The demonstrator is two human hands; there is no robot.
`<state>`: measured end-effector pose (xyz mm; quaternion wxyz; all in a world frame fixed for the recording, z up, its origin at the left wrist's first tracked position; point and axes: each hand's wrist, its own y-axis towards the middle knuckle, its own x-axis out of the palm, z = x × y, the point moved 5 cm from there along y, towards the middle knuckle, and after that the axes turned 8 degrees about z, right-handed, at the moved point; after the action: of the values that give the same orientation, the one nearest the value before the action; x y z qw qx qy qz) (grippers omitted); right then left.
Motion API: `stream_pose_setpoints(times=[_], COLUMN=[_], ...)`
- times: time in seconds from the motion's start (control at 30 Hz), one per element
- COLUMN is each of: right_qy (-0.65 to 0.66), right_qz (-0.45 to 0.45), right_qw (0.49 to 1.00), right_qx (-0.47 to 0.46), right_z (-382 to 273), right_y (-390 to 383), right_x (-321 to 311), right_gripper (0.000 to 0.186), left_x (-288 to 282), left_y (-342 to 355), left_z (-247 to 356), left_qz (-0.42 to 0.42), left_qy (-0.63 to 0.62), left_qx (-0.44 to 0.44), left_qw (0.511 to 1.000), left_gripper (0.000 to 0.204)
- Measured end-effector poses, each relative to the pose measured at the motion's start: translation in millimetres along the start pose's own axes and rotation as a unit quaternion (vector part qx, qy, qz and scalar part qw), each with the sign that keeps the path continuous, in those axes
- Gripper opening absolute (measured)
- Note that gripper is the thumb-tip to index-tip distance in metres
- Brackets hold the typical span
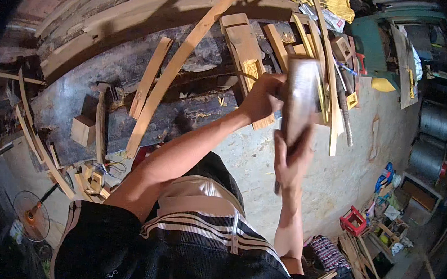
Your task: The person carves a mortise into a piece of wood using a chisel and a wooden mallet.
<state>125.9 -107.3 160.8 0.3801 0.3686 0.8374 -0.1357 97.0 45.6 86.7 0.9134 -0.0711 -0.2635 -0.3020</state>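
Observation:
My right hand [294,156] is closed around a shiny, grey-brown oblong object [301,93], blurred and held upright over the bench edge; I cannot tell what kind of tool or piece it is. Close to its left side, my left hand [261,97] has curled fingers, partly hidden, and what they hold is unclear. Beneath my left hand lies a wooden board [240,37] with a pale, rough recess and wood chips. Loose wooden sticks [274,40] and long narrow strips [332,141] lie around both hands.
The dark worn bench [183,109] carries a long slat [182,67], a hammer [101,126] and a wooden block [82,130]. Long planks [139,10] line the back. A standing fan [31,213] is lower left. A red crate [352,220] and wood scraps [370,256] sit lower right.

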Motion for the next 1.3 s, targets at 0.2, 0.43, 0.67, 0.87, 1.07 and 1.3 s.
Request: stream_pose_setpoints(times=[0.2,0.43,0.67,0.87,1.07,1.3], right_qy=[0.081,0.111,0.122,0.082,0.109,0.141], right_qz=[0.096,0.018,0.046,0.035,0.16,0.063], right_qw=[0.991,0.99,0.986,0.995,0.967,0.988], right_qx=[-0.039,0.088,0.104,0.053,-0.162,0.031], right_z=[-3.6,-1.4,30.4,17.7,-27.8,1.1], right_y=[-10.4,-0.8,-8.6,-5.2,-5.7,-7.6], right_x=[-13.3,-3.1,-3.7,-3.6,-21.3,-9.8], right_gripper=[0.083,0.077,0.076,0.076,0.087,0.084], left_x=[-0.5,-30.1,-70.8,-63.6,-26.3,-17.8], left_y=[-6.1,17.2,35.4,34.2,9.5,-15.9], left_z=[-6.4,3.6,7.3,7.0,-1.8,-3.7], left_qz=[-0.067,-0.06,0.046,0.024,0.026,0.019], left_qy=[0.127,0.351,0.141,0.172,0.2,0.247], left_qx=[0.113,0.068,-0.105,-0.033,0.103,0.113], left_qw=[0.983,0.932,0.983,0.984,0.974,0.962], left_gripper=[0.015,0.007,0.012,0.009,0.022,0.023])
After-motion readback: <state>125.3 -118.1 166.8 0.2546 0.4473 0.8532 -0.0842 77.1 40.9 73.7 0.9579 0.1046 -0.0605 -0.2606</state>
